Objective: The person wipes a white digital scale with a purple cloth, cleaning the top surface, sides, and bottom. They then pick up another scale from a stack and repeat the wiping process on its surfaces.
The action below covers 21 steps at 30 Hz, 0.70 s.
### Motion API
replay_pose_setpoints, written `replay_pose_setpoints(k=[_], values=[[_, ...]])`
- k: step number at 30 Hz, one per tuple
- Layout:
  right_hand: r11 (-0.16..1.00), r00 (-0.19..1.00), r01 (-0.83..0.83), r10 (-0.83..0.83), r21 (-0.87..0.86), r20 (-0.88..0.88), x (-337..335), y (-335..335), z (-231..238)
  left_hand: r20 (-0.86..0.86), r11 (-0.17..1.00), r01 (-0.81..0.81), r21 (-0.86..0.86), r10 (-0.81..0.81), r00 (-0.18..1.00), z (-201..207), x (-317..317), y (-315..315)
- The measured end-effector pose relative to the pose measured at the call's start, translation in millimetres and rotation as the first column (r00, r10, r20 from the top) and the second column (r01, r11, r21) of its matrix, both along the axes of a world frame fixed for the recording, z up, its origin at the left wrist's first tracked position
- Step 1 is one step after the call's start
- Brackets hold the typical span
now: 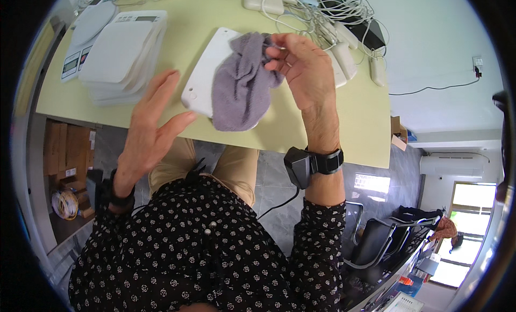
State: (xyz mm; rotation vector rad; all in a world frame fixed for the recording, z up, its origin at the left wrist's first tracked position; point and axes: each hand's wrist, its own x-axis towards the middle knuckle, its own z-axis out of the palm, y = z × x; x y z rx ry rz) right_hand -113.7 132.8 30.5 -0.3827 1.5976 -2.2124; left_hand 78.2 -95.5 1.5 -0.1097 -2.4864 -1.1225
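Observation:
My right hand (pixel 303 70) pinches the top edge of a grey-purple cloth (pixel 242 86) and holds it up over the pale green table (pixel 301 134). The cloth hangs bunched, draped over a flat white device (pixel 201 78) lying on the table. My left hand (pixel 153 129) hovers open near the table's front edge, fingers spread, just left of the cloth and touching nothing. Both wrists carry black strapped units.
A stack of flat white scales (pixel 121 56) sits at the table's left. White power adapters and tangled white cables (pixel 328 16) crowd the far right. Cardboard boxes (pixel 67 150) stand on the floor at left; a black chair (pixel 376 239) lower right.

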Motion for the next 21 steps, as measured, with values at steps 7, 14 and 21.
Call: replay_pose_setpoints(k=[7, 14, 21], values=[[0.864, 0.948, -0.012, 0.170, 0.504, -0.268, 11.1, 18.5, 27.0, 0.173, 0.995, -0.004, 0.098, -0.013, 0.985, 16.5, 53.3, -12.7], [0.724, 0.822, 0.008, 0.388, 0.690, -0.417, 26.2, 67.0, 63.0, 0.546, 0.879, -0.154, 0.451, -0.136, 0.827, 10.8, 105.9, -23.7], [0.444, 0.791, -0.097, 0.577, 0.891, -0.202, 79.8, 131.4, 148.2, 0.747, 0.900, -0.268, 0.343, -0.088, 0.659, 34.1, 156.9, -35.0]])
